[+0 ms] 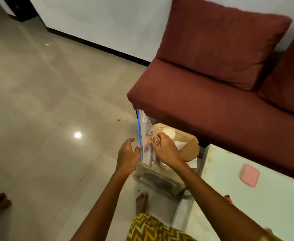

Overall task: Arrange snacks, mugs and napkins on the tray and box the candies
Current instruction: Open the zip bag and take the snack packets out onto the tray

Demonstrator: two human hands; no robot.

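The bag (145,126) hangs upright between the 2 hands, just above the bin (160,180) on the floor. The left hand (128,153) pinches its blue zip strip (139,129). The right hand (163,148) curls its fingers on the film over blurred, colourful contents, likely the candies (149,145). It looks light, slack and slick, apt to sag and slip under a loose hold. The stiffer strip is the surest hold, with support under the lumpy load. The counter (247,206) lies right of the right hand.
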